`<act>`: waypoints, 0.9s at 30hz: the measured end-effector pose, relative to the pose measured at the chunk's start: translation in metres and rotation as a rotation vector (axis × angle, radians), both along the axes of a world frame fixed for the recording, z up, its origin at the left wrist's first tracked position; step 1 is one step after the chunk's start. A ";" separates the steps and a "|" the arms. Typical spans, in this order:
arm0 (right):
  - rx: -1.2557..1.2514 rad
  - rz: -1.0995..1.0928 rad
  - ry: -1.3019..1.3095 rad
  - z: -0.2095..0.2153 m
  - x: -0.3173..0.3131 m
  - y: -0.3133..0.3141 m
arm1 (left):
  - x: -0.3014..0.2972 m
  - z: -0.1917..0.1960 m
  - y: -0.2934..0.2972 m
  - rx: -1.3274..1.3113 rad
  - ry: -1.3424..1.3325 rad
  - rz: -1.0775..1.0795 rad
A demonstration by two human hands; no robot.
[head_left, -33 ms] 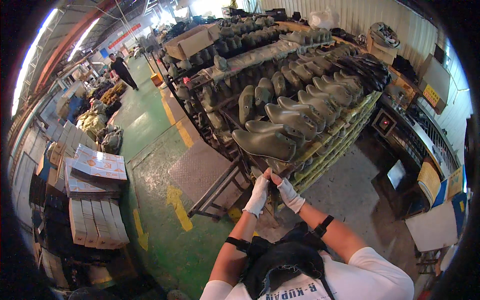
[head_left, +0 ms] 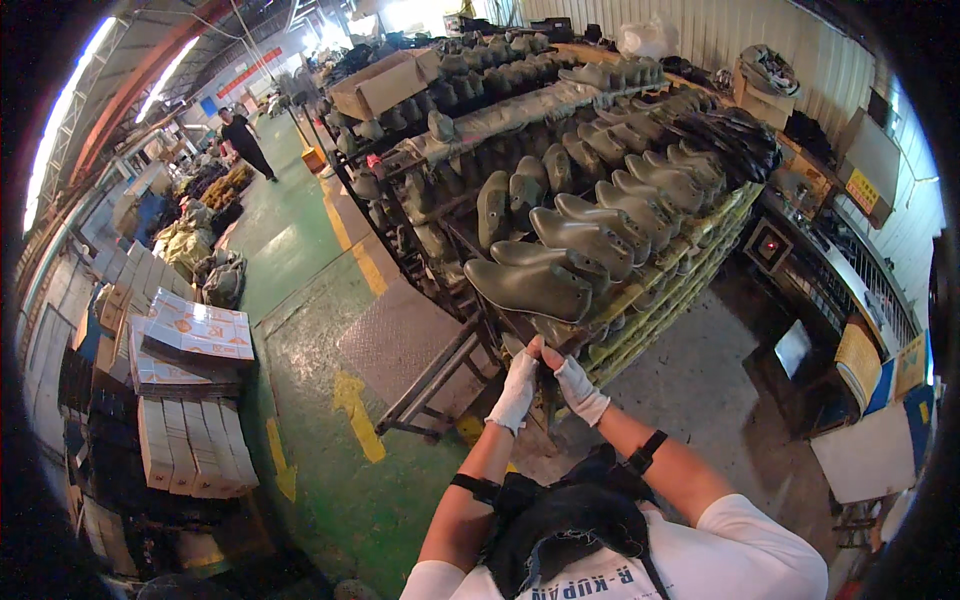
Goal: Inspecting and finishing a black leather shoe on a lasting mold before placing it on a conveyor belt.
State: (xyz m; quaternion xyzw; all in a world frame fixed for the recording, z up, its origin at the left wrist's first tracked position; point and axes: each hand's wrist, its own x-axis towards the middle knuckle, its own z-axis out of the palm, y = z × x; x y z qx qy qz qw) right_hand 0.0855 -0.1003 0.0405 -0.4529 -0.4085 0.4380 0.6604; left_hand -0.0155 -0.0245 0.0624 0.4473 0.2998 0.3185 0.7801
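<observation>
My left hand (head_left: pixel 515 392) and my right hand (head_left: pixel 580 388) wear white gloves with bare thumb tips. They come together just below the near corner of a rack (head_left: pixel 700 262) with yellow shelf edges. Both hands look closed, the thumbs almost meeting; whatever lies between the fingers is hidden. Right above them, on the rack's top level, lies a dark olive shoe last (head_left: pixel 530 289). Behind it stand several more lasts (head_left: pixel 583 240) in rows, running toward the far right, where black pieces (head_left: pixel 725 140) are piled.
A metal frame (head_left: pixel 430 378) juts out left of my hands, beside a metal floor plate (head_left: pixel 400 335). Stacked boxes (head_left: pixel 195 440) stand at the left. Beyond, a person (head_left: pixel 246 143) is on the green aisle. An open carton (head_left: pixel 385 85) rests on the racks; a workbench (head_left: pixel 835 260) lines the right.
</observation>
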 end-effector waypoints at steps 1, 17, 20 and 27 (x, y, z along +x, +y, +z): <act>0.001 -0.006 -0.004 -0.004 0.003 -0.001 | 0.002 0.005 -0.002 0.012 -0.032 -0.040; -0.063 -0.055 0.113 -0.008 0.007 0.003 | 0.006 0.020 -0.010 0.039 -0.005 0.027; -0.091 -0.046 0.058 0.003 0.006 0.000 | 0.005 0.019 -0.010 0.018 0.022 0.030; -0.201 -0.036 0.052 0.017 0.006 -0.001 | 0.006 0.020 -0.009 -0.027 -0.015 -0.008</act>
